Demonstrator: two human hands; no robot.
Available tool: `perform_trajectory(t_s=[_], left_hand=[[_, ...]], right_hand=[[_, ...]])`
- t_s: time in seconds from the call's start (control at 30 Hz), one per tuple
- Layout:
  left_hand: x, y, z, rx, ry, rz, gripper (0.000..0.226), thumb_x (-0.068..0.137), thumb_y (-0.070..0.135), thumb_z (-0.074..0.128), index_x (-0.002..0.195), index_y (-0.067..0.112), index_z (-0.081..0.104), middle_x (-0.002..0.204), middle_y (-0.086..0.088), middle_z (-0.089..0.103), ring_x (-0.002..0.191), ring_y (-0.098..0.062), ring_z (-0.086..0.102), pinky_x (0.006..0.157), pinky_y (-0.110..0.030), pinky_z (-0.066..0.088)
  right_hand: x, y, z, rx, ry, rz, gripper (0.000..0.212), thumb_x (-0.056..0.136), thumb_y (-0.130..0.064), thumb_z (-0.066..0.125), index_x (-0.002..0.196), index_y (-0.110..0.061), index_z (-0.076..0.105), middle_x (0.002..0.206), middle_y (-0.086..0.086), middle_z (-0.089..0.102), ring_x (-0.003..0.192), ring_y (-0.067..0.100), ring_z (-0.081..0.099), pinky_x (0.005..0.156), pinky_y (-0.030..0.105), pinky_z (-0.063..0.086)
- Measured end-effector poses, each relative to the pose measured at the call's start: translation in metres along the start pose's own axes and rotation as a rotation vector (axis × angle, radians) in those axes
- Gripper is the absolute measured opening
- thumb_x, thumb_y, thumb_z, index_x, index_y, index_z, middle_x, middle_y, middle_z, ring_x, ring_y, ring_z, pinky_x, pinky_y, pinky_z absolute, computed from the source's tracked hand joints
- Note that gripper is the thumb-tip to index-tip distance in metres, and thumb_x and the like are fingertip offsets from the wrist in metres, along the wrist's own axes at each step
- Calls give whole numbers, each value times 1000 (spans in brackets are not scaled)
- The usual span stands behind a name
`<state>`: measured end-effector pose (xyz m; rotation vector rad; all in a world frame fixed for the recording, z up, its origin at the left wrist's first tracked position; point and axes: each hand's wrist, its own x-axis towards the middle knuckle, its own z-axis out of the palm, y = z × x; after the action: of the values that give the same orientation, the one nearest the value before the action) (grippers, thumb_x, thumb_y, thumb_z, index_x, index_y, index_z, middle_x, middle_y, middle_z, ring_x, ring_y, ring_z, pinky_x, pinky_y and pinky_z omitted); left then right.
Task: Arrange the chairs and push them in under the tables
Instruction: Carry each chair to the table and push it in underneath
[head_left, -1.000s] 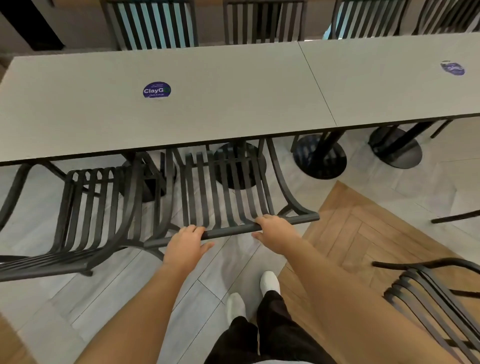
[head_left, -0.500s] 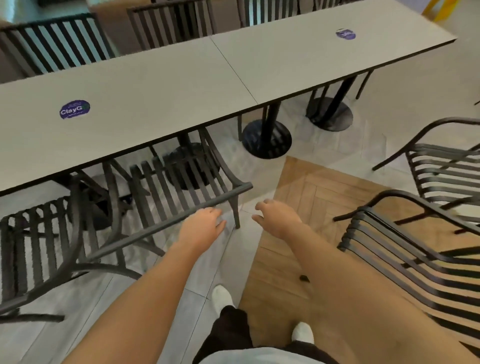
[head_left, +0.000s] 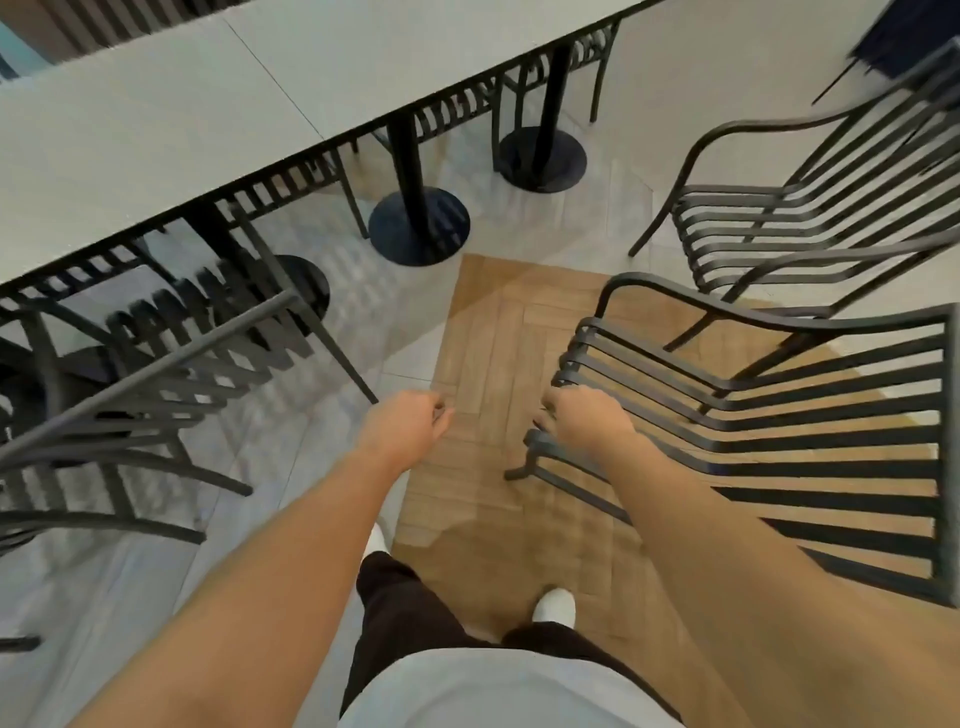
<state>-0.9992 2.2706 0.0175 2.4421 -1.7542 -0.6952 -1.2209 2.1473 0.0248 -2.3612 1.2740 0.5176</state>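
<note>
From up here I read the nearest loose chair as the next job: it stands out on the wooden floor patch, to the right of my feet and well clear of the table, its seat slats running left to right across the view with the front edge pointing toward my hands. My right hand is much the nearer one; it sits right over that front edge, fingers curled downward, though I cannot tell whether they actually grip the slats or only hover against them (the knuckles hide the contact). My left hand hangs over bare floor between the two chairs, loosely curled and holding nothing. The chair on my left already sits with its seat under the table edge, so I judge it done. A second loose chair waits farther back on the right, also away from the table. The coming move, I think, turns on swinging the near chair round so it faces the table, which lies up and to the left of it.
</note>
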Motion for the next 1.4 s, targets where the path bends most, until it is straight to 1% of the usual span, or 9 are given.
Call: perform_trajectory(t_s=[0.1, 0.27, 0.37, 0.6, 0.83, 0.93, 1.1, 1.23, 1.4], left_hand=[[-1, 63, 25, 22, -54, 32, 34, 107, 40, 47, 95, 15, 67, 84, 1, 68, 70, -15, 57, 51, -25, 34], [8, 147, 55, -21, -143, 145, 29, 104, 46, 51, 91, 25, 66, 79, 5, 66, 72, -14, 64, 71, -39, 59], [22, 196, 59, 43, -208, 252, 27, 105, 48, 48, 103, 28, 66, 88, 7, 68, 78, -10, 65, 78, -37, 60], [71, 296, 77, 169, -303, 505, 35, 106, 48, 45, 110, 22, 67, 95, 5, 68, 82, -14, 64, 77, -32, 57], [90, 374, 84, 221, -334, 650, 37, 106, 49, 44, 117, 22, 67, 103, -1, 70, 94, -21, 66, 86, -41, 58], [94, 397, 95, 177, -354, 642, 38, 106, 48, 44, 119, 21, 67, 103, -1, 71, 94, -21, 67, 88, -44, 58], [92, 429, 129, 78, -341, 540, 33, 106, 48, 46, 118, 25, 66, 96, 5, 68, 85, -11, 65, 82, -34, 58], [66, 460, 163, 36, -291, 380, 32, 106, 47, 46, 116, 24, 65, 98, 4, 68, 86, -12, 64, 80, -32, 55], [3, 497, 211, -69, -222, 132, 32, 106, 45, 48, 121, 24, 67, 103, 2, 71, 92, -15, 67, 90, -37, 58]], right_hand=[[-30, 61, 8, 42, 8, 93, 36, 101, -49, 44, 117, -22, 62, 106, 3, 68, 94, 25, 64, 82, 44, 56], [-75, 145, 20, 108, 66, 260, 32, 103, -48, 46, 116, -24, 63, 96, -1, 66, 87, 20, 64, 78, 37, 57], [-96, 183, 22, 160, 116, 367, 33, 103, -48, 47, 114, -23, 64, 93, -3, 65, 84, 18, 63, 74, 34, 55], [-154, 266, 2, 275, 209, 569, 36, 105, -47, 42, 122, -22, 63, 107, 1, 67, 99, 21, 63, 87, 43, 57], [-188, 345, 0, 308, 365, 724, 37, 106, -46, 40, 115, -19, 65, 104, 3, 66, 94, 23, 61, 83, 43, 54], [-195, 379, 8, 364, 436, 747, 38, 106, -46, 41, 118, -18, 64, 106, 3, 65, 96, 22, 61, 85, 43, 55], [-201, 444, 13, 324, 360, 706, 43, 105, -52, 38, 127, -21, 60, 107, 3, 66, 95, 22, 61, 83, 42, 57], [-206, 497, 9, 230, 318, 536, 45, 106, -51, 38, 132, -20, 59, 113, 3, 65, 97, 22, 62, 77, 32, 51], [-220, 552, 1, 162, 239, 276, 49, 107, -51, 34, 132, -20, 61, 125, 5, 65, 109, 27, 62, 87, 38, 50]])
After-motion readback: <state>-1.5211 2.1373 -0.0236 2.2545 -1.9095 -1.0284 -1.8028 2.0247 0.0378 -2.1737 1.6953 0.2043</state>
